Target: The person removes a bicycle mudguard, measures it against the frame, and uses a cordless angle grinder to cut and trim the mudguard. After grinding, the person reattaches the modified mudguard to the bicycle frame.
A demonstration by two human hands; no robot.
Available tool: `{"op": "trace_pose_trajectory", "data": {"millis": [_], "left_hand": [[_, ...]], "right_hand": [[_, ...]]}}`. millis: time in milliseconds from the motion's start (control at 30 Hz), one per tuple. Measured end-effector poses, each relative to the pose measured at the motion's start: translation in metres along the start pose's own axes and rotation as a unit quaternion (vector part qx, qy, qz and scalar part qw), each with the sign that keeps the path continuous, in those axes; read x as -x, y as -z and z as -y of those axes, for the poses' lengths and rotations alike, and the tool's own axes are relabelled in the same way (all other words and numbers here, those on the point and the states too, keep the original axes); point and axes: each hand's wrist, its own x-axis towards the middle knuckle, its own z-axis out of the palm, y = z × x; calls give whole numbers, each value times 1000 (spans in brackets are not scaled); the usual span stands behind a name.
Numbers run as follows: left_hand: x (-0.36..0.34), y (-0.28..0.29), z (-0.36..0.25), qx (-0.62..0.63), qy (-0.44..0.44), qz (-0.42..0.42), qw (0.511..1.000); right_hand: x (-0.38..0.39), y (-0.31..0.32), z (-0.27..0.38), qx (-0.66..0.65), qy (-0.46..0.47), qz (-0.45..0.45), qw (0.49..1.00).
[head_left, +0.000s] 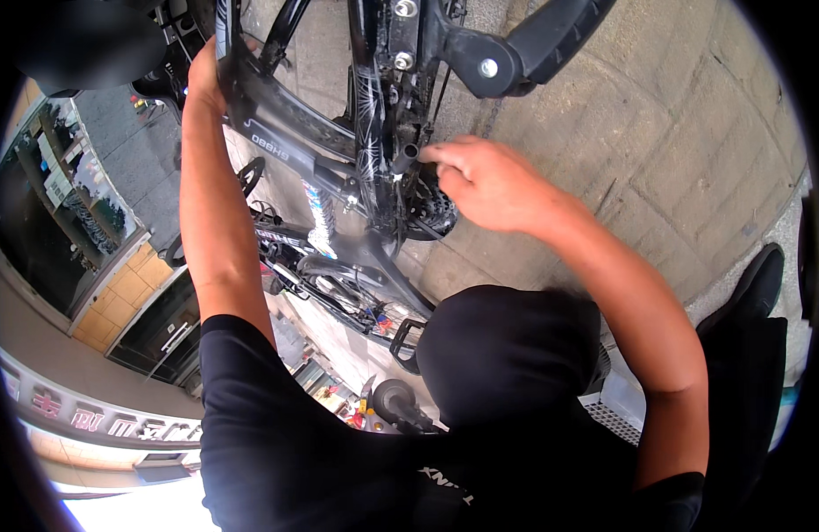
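Note:
A bicycle with a black frame [368,97] fills the upper middle of the head view. My left hand [206,78] wraps round a dark frame tube at the upper left, and most of its fingers are hidden behind the tube. My right hand [489,182] is closed, its index finger reaching to the end of a short black cylinder [406,160] beside the frame. Whether the fingertips pinch anything cannot be made out. Just below the cylinder is a dark toothed sprocket [436,208]. A black crank arm [516,66] sticks out above my right hand.
Stone paving [658,133] spreads to the right. Another bicycle [365,257] stands close by, with a black pedal [407,344]. A rounded black cloth shape [507,355] sits before my torso. A black shoe [760,279] rests at the right. Shopfront windows [64,213] line the left.

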Motion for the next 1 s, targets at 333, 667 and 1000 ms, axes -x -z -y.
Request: {"op": "trace_pose_trajectory", "data": {"millis": [333, 667, 1000], "left_hand": [[10, -12, -8, 32, -15, -27, 999], [13, -18, -9, 26, 1, 7, 1000], [25, -22, -11, 34, -22, -23, 999]], "right_hand": [[-35, -8, 19, 47, -88, 81, 992], [-50, -13, 3, -29, -98, 75, 992], [-51, 0, 25, -29, -143, 106, 984]]}}
